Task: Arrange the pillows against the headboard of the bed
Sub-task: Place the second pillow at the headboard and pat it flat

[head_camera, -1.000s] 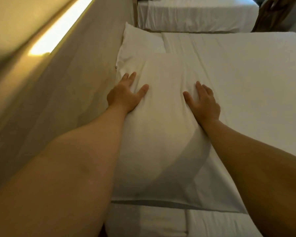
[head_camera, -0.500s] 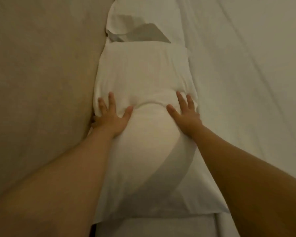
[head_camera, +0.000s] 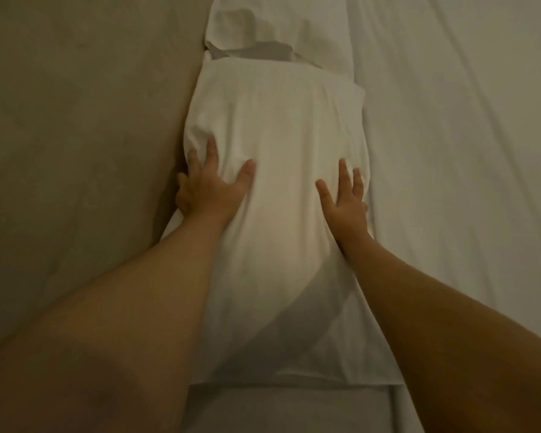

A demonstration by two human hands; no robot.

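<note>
Along the left: tan padded headboard [head_camera: 75, 135]. Left hand [head_camera: 211, 187], fingers spread, pressed flat on the near white pillow [head_camera: 278, 126], which lies against the headboard. Right hand [head_camera: 345, 203], likewise flat and spread. Second pillow [head_camera: 278, 23] beyond. White bedsheet [head_camera: 466, 151] rightward.

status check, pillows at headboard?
Left hand and right hand flat on near pillow, open. Pillow lies along headboard; second pillow beyond it, rumpled. Nothing in the way.
</note>
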